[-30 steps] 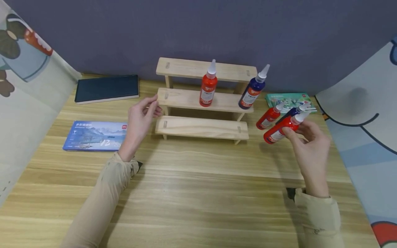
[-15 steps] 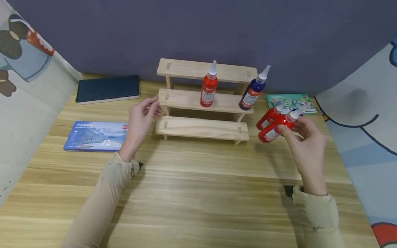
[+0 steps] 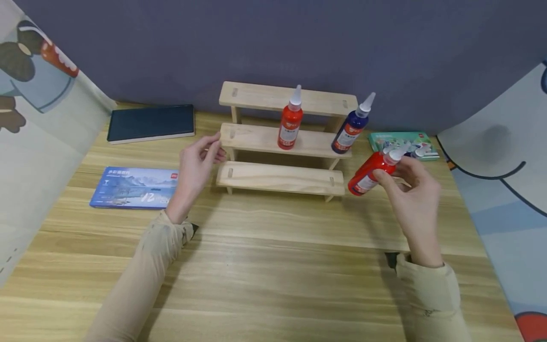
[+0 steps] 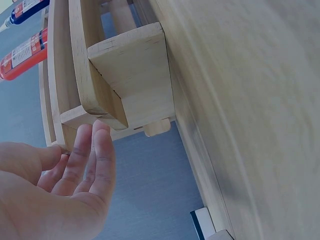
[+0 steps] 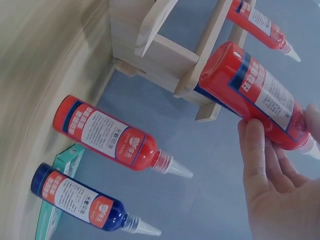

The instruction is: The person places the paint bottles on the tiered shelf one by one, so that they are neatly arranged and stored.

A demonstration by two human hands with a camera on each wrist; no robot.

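Observation:
My right hand point(image 3: 412, 204) holds a red paint bottle point(image 5: 255, 95) with a white nozzle, tilted and raised off the table, right of the three-step wooden stand point(image 3: 278, 176). Thumb and fingers of my left hand point(image 3: 196, 164) pinch the left end of the stand's middle step. On that step stand another red bottle point(image 3: 289, 128) and, at its right end, a dark blue bottle point(image 3: 349, 134). Below the held bottle in the right wrist view, a third red bottle point(image 5: 107, 132) and a second blue bottle point(image 5: 77, 200) stand on the table; the head view mostly hides them.
A green box point(image 3: 401, 140) lies at the back right. On the left lie a blue paint box point(image 3: 132, 187) and a dark flat tablet-like item point(image 3: 151, 123). A dark panel point(image 3: 273, 42) stands behind the stand, with patterned walls at both sides.
My right hand has carried the red bottle left toward the stand, and it now covers most of the red bottle behind it. My left hand stays at the stand.

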